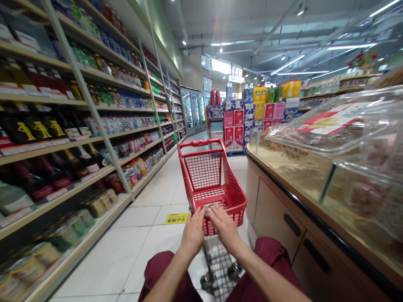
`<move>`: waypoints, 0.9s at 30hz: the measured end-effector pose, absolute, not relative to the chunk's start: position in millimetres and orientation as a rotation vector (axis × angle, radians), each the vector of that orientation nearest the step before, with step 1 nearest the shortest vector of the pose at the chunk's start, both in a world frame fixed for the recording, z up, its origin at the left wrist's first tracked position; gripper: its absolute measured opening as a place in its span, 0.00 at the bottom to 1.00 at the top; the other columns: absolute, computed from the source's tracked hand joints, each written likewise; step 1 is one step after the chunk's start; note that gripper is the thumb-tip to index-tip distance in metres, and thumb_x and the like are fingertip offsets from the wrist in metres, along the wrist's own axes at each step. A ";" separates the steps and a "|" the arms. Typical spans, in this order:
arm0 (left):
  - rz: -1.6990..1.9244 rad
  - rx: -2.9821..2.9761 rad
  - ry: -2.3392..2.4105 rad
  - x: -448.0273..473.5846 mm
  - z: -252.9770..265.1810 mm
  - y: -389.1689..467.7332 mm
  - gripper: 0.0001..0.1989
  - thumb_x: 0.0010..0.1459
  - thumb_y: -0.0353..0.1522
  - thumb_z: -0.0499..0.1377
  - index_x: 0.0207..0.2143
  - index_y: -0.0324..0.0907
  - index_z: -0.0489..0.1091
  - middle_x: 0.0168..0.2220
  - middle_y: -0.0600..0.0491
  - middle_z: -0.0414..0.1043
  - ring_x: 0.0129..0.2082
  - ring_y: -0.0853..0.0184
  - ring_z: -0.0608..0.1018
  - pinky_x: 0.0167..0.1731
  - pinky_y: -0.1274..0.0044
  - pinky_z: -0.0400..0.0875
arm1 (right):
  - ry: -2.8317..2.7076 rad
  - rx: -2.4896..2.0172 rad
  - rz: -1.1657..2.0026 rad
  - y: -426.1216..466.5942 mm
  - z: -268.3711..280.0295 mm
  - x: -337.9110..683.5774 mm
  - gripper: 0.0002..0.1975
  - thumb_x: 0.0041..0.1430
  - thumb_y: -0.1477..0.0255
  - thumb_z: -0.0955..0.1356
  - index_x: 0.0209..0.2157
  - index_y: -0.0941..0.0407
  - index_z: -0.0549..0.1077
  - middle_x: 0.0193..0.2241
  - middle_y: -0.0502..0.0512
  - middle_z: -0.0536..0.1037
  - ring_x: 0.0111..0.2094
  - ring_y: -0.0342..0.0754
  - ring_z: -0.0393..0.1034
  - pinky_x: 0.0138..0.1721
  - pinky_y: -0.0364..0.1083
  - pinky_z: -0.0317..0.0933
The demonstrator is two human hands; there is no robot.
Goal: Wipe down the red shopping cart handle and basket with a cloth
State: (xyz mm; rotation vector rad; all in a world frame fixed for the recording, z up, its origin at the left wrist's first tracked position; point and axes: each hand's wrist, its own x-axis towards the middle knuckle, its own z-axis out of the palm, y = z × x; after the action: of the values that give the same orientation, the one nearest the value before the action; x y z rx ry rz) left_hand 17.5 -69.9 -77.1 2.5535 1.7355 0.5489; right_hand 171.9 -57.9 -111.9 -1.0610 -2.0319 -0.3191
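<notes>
A red plastic shopping cart basket (233, 200) with grid walls stands in front of me, its handle on the far side. My left hand (194, 228) rests at the basket's near rim, fingers curled over it. Close beside it, my right hand (222, 222) is bent over the same rim, its fingertips pointing into the basket. Something small and pale shows between the fingertips; I cannot make out what it is. Below the basket are the cart's metal grid base and dark wheels (208, 280). My knees in maroon trousers flank the cart.
Shelves of bottles and cans (103, 107) line the left side. A wood-fronted counter (275, 205) with clear plastic covers stands close on the right. Stacked boxes and drinks (233, 121) are ahead, with glass-door coolers (193, 109) behind. A yellow floor sticker (176, 218) lies left of the cart.
</notes>
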 end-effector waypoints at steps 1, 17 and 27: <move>0.561 2.554 1.739 16.2 -77.8 -69.9 0.33 0.44 0.19 0.43 0.56 0.37 0.51 0.57 0.46 0.54 0.58 0.64 0.56 0.55 0.63 0.50 | -2.015 -1.092 -0.313 -56.3 -111.5 184.8 0.19 0.57 0.77 0.60 0.50 0.54 0.65 0.50 0.57 0.67 0.54 0.49 0.56 0.52 0.53 0.56; 0.588 2.540 1.733 9.2 -80.8 -68.0 0.32 0.45 0.19 0.42 0.55 0.36 0.53 0.56 0.46 0.57 0.57 0.64 0.56 0.55 0.63 0.50 | -1.929 -1.180 -0.307 -57.7 -111.7 215.9 0.18 0.58 0.77 0.58 0.49 0.54 0.66 0.51 0.58 0.66 0.54 0.49 0.56 0.52 0.53 0.57; 0.638 2.535 1.685 17.0 -85.1 -65.5 0.33 0.44 0.20 0.44 0.56 0.38 0.51 0.57 0.46 0.55 0.57 0.64 0.57 0.55 0.64 0.51 | -1.994 -1.063 -0.308 -64.4 -110.8 160.3 0.19 0.56 0.78 0.60 0.50 0.53 0.65 0.49 0.57 0.68 0.53 0.49 0.58 0.53 0.54 0.56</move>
State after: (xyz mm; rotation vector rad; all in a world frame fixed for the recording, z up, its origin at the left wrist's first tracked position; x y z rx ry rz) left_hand 17.0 -65.5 -85.1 2.5353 1.6854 0.6384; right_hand 160.3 -64.4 -110.8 -1.0629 -1.9937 -0.3080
